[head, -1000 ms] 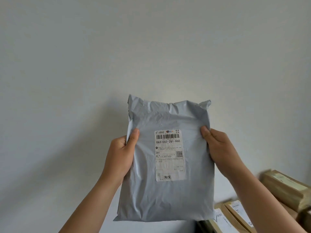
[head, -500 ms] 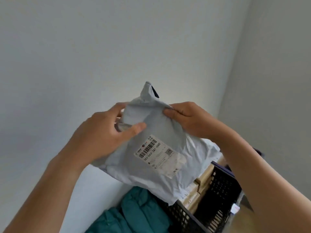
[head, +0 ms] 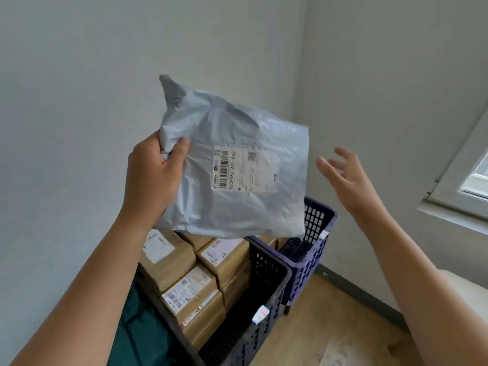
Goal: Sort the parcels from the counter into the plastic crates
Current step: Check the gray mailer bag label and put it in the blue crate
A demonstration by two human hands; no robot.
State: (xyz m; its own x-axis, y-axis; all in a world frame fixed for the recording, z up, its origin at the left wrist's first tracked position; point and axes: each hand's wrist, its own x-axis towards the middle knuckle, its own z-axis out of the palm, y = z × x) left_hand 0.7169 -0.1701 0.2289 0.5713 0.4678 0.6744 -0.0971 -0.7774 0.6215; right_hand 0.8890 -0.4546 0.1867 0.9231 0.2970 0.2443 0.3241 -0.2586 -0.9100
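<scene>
Gripping the grey mailer bag (head: 237, 186) at its left edge, the left hand (head: 155, 178) holds it in the air above the crates, thumb pressed on the front. The bag's white label (head: 245, 171) faces the camera, turned sideways. The right hand (head: 346, 175) is apart from the bag's right edge, fingers spread, holding nothing. Below, a black crate (head: 266, 273) is packed with brown parcels (head: 184, 286); a blue crate (head: 314, 249) stands just behind it, near the room's corner. Green cloth (head: 137, 326) lies at lower left.
</scene>
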